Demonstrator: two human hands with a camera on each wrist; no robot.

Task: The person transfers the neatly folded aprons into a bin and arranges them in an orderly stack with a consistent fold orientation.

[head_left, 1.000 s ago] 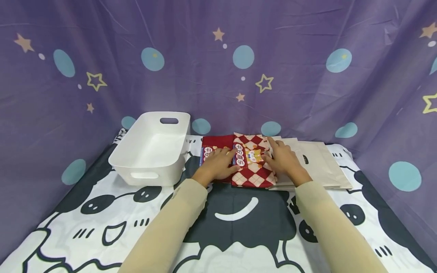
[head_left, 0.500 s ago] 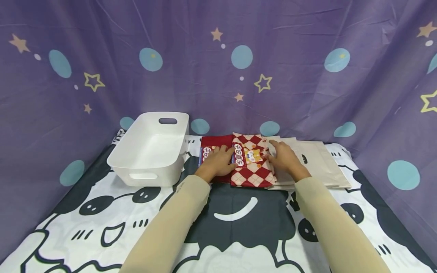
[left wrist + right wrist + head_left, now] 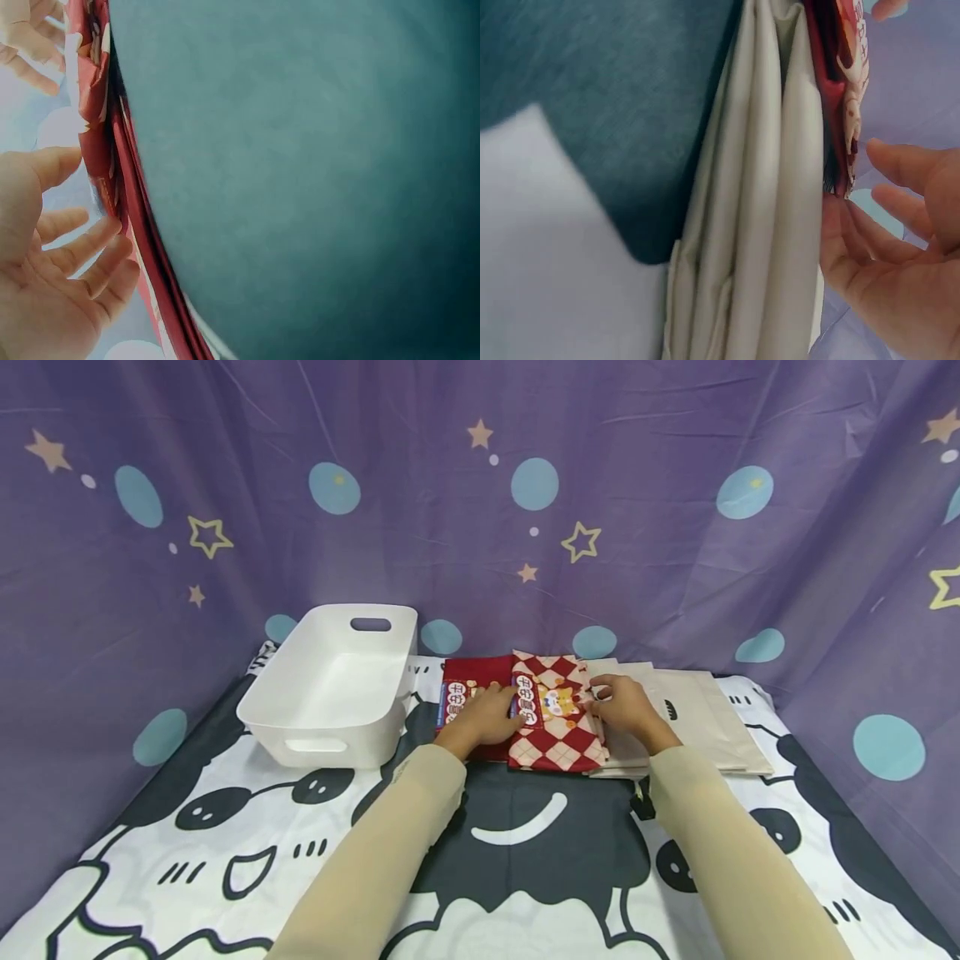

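Across the far middle of the patterned cloth (image 3: 525, 868) in the head view, the checkered bag (image 3: 558, 753) lies folded between the red bag (image 3: 477, 669) on its left and the beige bags (image 3: 701, 722) on its right. Left hand (image 3: 486, 717) rests on the red one with loose, spread fingers; right hand (image 3: 628, 710) meets the checkered bag's right edge, fingers relaxed.

Left wrist view: the thumb touches the checkered edge, nothing gripped. Several red layers lie tight together, so lifting from the left probably risks dragging up the wrong fold.

Right wrist view: a fingertip sits at the checkered bag's corner, fingers apart, no closed pinch visible. Best to separate that edge from the beige folds first, then support both sides evenly, keeping the bundle flat.
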